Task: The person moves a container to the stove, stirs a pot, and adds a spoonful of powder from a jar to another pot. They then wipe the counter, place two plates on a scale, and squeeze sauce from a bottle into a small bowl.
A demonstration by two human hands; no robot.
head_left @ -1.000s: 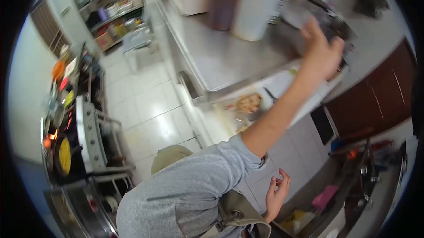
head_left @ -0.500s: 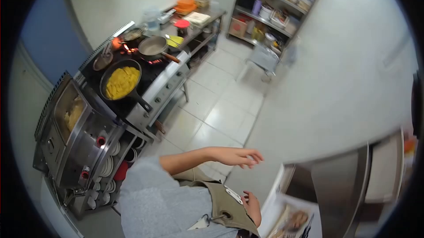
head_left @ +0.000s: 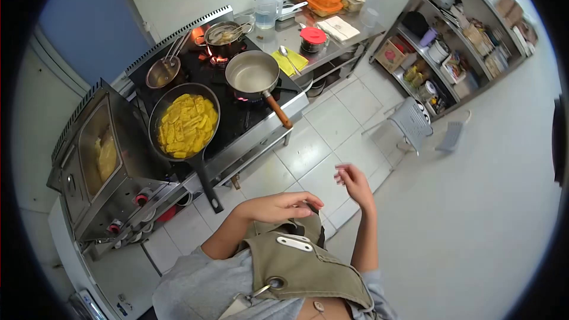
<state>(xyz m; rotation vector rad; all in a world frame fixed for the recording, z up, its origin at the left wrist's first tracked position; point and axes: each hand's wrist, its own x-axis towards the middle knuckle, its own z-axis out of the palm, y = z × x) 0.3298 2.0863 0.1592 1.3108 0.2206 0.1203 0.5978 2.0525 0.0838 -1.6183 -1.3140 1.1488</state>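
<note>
My left hand is over the olive apron, palm down, with its fingers loosely stretched and nothing visible in them. Raised to the right, my right hand has loosely bent fingers and holds nothing I can see. Nearest to the hands on the stove is a black frying pan full of yellow food pieces. Beside it stands a light-coloured saucepan with a wooden handle over a lit burner. A small pot sits behind, next to a flame. Neither hand touches the cookware.
A steel fryer with a food-filled basin stands left. The steel counter holds a water jug, a red-lidded jar, orange containers and a spoon on a yellow cloth. A grey stool stands by the shelves.
My view has swung so the stove now lies more central and closer. My right hand has risen from low by the apron; the left has drawn back toward the body.
</note>
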